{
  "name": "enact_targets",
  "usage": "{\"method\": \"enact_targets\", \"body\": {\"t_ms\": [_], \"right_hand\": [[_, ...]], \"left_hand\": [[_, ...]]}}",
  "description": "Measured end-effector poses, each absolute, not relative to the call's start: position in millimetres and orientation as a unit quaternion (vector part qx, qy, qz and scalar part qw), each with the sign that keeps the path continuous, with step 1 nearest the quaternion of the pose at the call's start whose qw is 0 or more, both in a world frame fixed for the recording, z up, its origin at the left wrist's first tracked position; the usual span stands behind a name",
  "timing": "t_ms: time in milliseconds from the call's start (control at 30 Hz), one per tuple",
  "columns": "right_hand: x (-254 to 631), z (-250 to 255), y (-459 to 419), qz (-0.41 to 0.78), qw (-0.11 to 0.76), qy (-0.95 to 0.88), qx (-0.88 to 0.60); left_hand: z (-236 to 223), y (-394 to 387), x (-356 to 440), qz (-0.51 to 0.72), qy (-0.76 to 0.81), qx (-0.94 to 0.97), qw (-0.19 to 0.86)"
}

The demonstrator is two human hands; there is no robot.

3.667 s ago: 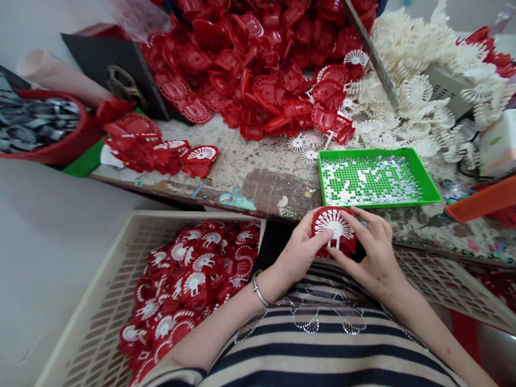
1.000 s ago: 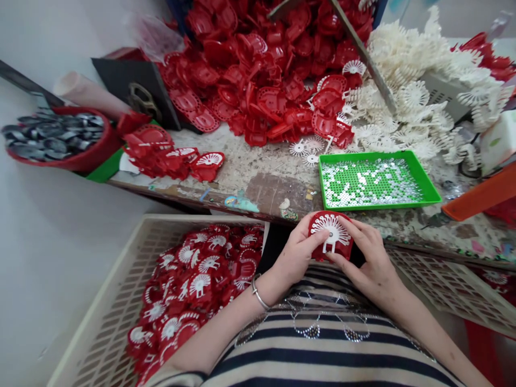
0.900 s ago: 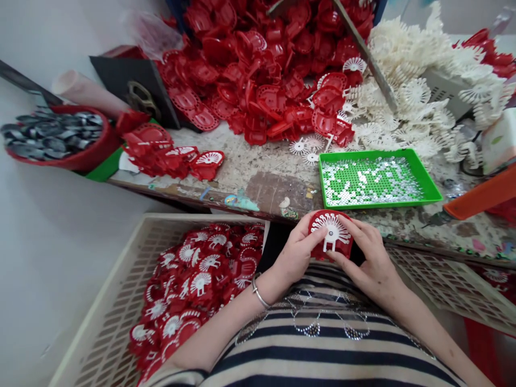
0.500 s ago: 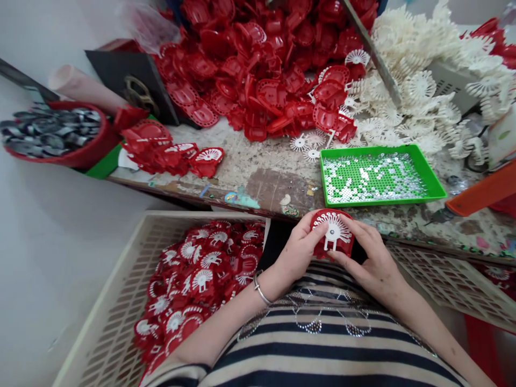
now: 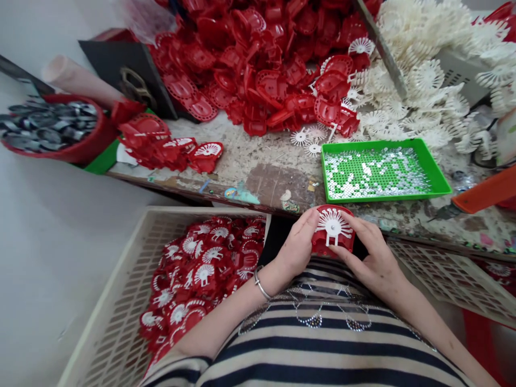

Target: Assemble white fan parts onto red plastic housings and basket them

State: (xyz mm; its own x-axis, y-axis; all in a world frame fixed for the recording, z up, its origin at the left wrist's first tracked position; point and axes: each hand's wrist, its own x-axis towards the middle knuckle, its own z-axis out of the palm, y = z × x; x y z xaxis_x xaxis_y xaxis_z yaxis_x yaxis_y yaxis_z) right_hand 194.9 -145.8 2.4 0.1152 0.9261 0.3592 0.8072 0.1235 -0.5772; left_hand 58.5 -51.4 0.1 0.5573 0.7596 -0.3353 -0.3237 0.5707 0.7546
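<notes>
Between my two hands, close to my body and just below the bench edge, is a red plastic housing [image 5: 320, 249] with a white fan-shaped plastic piece [image 5: 332, 226] lying on its face. A small metal screw head shows at the white piece's centre. My left hand [image 5: 297, 243] grips the housing's left side, its thumb up near the upper left rim. On the right side my right hand [image 5: 373, 252] holds it, the index finger along the upper right rim and the thumb by the white piece's two legs. Fingers behind the housing are hidden.
A green tray [image 5: 442, 188] of small screws stands on the worn bench. Behind it are heaps of red housings [image 5: 274, 86] and white fan pieces [image 5: 427, 75]. An orange-handled tool [image 5: 484, 191] lies right. A crate [image 5: 108, 290] of fitted housings stands lower left; a red tub [image 5: 107, 129] holds dark parts.
My left thumb has moved off the white piece's centre to the housing's upper left edge. The housing stays in both hands. The camera view has shifted slightly.
</notes>
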Motion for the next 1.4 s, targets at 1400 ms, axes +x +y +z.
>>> {"method": "enact_targets", "body": {"t_ms": [1400], "right_hand": [[189.9,-6.9,-139.9,0.067,0.305,-0.678,-0.665]], "left_hand": [[5.5,-44.5,49.6,0.249,0.391,0.437,0.771]]}}
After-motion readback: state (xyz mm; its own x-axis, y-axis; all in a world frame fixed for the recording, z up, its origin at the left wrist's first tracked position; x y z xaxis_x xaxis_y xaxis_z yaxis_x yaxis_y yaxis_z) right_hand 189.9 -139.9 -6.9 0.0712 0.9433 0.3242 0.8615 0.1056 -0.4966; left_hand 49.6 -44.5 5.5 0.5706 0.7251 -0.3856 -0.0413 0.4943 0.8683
